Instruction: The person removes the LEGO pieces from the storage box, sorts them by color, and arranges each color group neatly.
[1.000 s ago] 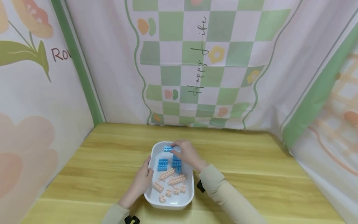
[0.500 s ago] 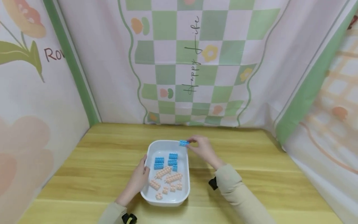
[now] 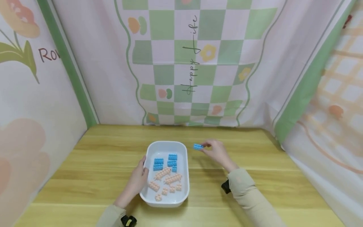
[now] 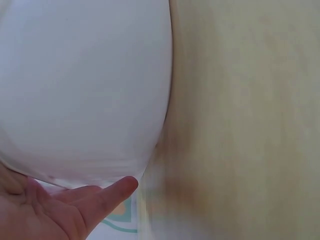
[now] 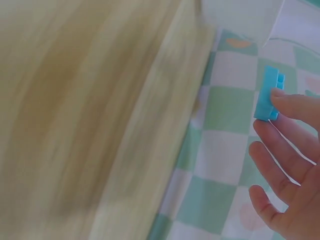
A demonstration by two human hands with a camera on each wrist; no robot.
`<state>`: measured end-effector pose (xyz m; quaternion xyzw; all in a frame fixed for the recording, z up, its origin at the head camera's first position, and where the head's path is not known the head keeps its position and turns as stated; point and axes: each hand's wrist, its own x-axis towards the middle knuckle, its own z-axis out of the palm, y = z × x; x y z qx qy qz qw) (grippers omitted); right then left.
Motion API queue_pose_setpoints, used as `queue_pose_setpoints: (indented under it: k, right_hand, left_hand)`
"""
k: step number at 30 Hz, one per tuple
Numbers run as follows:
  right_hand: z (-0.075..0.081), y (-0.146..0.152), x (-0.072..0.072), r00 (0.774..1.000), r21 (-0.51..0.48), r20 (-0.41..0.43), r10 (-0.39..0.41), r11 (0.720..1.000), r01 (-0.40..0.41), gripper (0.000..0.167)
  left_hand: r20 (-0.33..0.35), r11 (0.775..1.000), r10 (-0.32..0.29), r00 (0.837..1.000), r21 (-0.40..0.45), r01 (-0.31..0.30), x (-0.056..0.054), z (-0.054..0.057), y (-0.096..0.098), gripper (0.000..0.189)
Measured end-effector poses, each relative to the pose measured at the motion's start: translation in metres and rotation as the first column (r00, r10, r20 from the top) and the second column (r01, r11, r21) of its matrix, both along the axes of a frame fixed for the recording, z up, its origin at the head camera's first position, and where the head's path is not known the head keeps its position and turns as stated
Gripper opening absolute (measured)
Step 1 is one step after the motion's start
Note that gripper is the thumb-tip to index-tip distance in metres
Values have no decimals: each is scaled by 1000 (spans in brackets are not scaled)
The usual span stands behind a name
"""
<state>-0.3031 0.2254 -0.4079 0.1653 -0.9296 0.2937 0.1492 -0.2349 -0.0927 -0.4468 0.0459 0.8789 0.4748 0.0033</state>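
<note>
My right hand (image 3: 218, 153) pinches a blue building block (image 3: 198, 147) between thumb and fingertips, above the table to the right of a white tray (image 3: 183, 176). In the right wrist view the same blue building block (image 5: 267, 93) shows its studs, with the other fingers spread below it. My left hand (image 3: 137, 178) holds the tray by its left side, thumb at the rim; in the left wrist view its fingers lie against the tray's outer wall (image 4: 100, 100). Inside the tray, several blue blocks (image 3: 158, 164) lie toward the back and several peach blocks (image 3: 173, 179) toward the front.
The wooden table (image 3: 241, 189) extends on both sides of the tray. A printed curtain with green and white checks (image 3: 187, 72) hangs behind its back edge, with more printed cloth at left and right. Dark wrist bands (image 3: 129, 220) sit on both wrists.
My right hand has lifted a blue block out of the tray's back end and carried it right, past the rim. The left hand keeps its hold; the whole view has shifted slightly.
</note>
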Motion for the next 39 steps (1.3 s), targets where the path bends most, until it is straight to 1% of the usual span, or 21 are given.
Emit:
queue_pose_setpoints:
  k: [1, 4, 7, 8, 10, 15, 21, 23, 27, 28, 30, 39]
  right_hand:
    - [-1, 3, 1, 1000, 15, -15, 0, 1000, 0, 17]
    - [-4, 11, 3, 1000, 49, 0, -1, 999, 1, 16]
    - [-7, 18, 4, 999, 85, 51, -15, 996, 11, 15]
    - [-8, 21, 4, 996, 94, 80, -24, 995, 17, 15]
    - [-10, 24, 3, 993, 119, 114, -39, 993, 26, 15]
    - [-14, 28, 2, 985, 168, 161, -57, 985, 29, 15]
    - [-19, 30, 3, 977, 164, 204, -59, 986, 26, 13]
    - [-22, 30, 2, 972, 160, 225, -62, 987, 25, 12]
    - [-25, 30, 0, 962, 152, 264, -65, 988, 25, 12]
    - [-26, 30, 0, 961, 152, 269, -67, 988, 26, 12]
    - [-26, 30, 0, 959, 151, 273, -69, 988, 28, 13]
    - [-26, 30, 1, 957, 171, 276, -92, 984, 46, 13]
  left_hand:
    - [-2, 1000, 0, 1000, 3, 0, 0, -1, 0, 52]
    - [-8, 1000, 0, 1000, 16, 1, -1, -3, -1, 52]
    - [-26, 1000, 4, 1000, 29, -3, -2, -4, -2, 50]
    - [-32, 999, 6, 999, 36, -4, -2, -4, -2, 50]
    - [-41, 999, 9, 999, 43, -7, -1, -3, -2, 49]
    - [-52, 999, 11, 999, 40, -9, -1, -3, -2, 48]
    - [-51, 998, 7, 999, 61, -4, 2, -3, -3, 48]
    - [-69, 999, 9, 998, 54, -5, 4, -3, -3, 48]
    - [-67, 998, 7, 998, 61, -3, 5, -2, -4, 48]
    - [-66, 998, 5, 998, 61, -1, 5, -3, -5, 47]
    - [-42, 997, 1, 999, 80, 2, 3, -4, -5, 47]
    - [-35, 996, 11, 999, 90, -7, 2, -5, -5, 48]
